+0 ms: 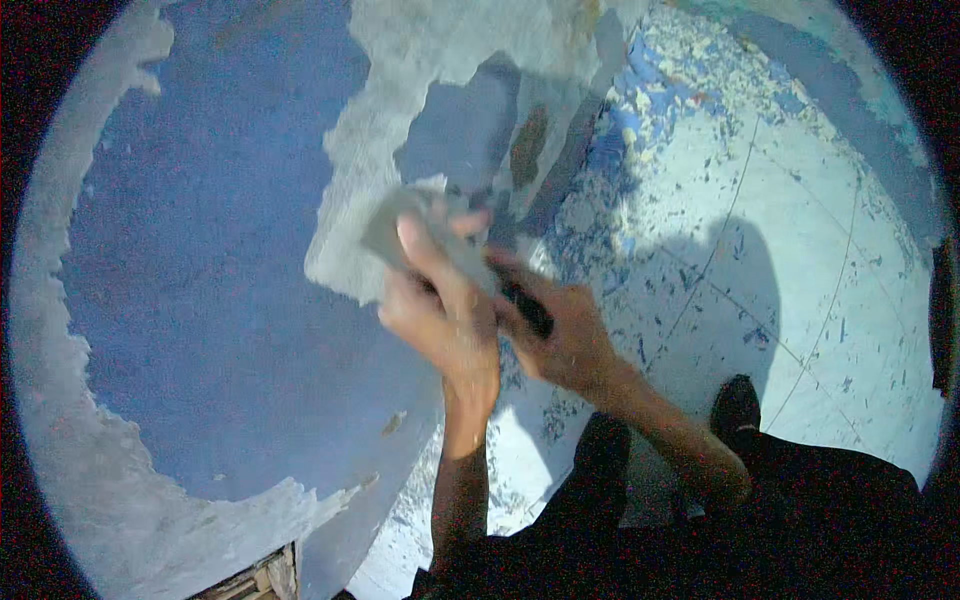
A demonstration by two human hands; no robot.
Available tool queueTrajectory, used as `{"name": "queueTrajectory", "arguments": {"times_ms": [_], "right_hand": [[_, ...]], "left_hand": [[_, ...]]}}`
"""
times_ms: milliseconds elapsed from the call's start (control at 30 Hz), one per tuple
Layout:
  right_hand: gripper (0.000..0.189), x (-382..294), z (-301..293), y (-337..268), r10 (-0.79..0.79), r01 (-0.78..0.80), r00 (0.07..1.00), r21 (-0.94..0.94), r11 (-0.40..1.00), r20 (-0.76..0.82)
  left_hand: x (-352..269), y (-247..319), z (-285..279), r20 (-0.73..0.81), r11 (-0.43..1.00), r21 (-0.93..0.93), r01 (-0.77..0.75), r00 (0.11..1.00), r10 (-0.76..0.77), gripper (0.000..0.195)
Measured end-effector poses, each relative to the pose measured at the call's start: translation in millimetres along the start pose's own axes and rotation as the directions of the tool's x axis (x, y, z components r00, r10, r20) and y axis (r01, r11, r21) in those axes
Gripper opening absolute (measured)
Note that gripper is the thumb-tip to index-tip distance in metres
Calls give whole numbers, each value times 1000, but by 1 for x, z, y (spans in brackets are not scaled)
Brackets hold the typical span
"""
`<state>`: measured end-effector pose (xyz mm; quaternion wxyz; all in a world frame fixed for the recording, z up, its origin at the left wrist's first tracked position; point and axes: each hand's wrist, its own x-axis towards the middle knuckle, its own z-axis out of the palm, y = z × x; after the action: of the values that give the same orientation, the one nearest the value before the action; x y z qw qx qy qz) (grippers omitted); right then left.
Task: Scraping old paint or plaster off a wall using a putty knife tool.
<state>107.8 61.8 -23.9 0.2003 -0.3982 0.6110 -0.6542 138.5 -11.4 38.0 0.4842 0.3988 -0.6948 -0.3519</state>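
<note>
A hand scraper with a black handle [529, 309] is held up against a wall of peeling blue paint [210, 262]. My right hand [574, 334] wraps the handle. Over the tool's grey, flat blade [384, 225] lies the thumb of my left hand [442, 315], which grips it from the other side. Motion blurs the blade and fingers, so the cutting edge and its contact with the wall are hard to make out. Bare grey plaster [341, 247] shows around the blade, and a blue paint patch [465, 124] remains just above it.
Paint flakes [690, 90] litter the pale tiled floor [750, 180] to the right, thickest along the wall's foot. My dark shoe [736, 405] stands on the tiles near a cast shadow [739, 300]. A wooden frame [270, 577] shows at the lower left.
</note>
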Motion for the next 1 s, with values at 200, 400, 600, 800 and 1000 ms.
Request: {"name": "queueTrajectory", "arguments": {"times_ms": [200,400,600,800,1000], "right_hand": [[39,6,3,-2,109,-109,993,9,994,43],[41,12,3,9,63,-64,998,21,998,21],[37,0,-1,10,107,-112,988,33,993,114],[38,-2,-5,-9,123,-131,989,96,987,81],[39,5,0,-11,167,-181,981,153,972,101]], "left_hand": [[1,0,-11,48,995,91,-29,999,25,38],[13,12,-4,94,991,115,-62,994,51,43],[8,-13,6,-23,997,58,-42,999,44,44],[0,5,-2,15,993,111,-37,999,35,41],[0,18,-4,11,997,76,-19,1000,19,40]]}}
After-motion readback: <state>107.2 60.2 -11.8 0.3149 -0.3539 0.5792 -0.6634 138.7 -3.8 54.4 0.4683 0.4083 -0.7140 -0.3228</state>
